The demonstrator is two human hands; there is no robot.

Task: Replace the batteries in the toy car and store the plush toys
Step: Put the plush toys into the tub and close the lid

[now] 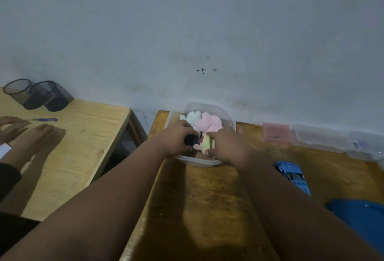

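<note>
Fingers (pixel 184 125) of left hand (pixel 174 139) curl round a dark plush (pixel 190 139), probably a toy, in the clear tub (pixel 199 163). Right hand (pixel 228 146) pinches the yellow striped plush (pixel 207 143) beside it. Blue toy car (pixel 293 175) lies on the desk (pixel 207 208), right of the tub.

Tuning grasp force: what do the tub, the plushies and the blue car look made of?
Tub: clear plastic, slightly glossy; the toys show through its wall.
Plushies: soft matte pile fabric, with fuzzy edges and squashed, rounded shapes.
Car: hard, shiny blue shell, likely plastic or painted metal; cannot tell which.
</note>
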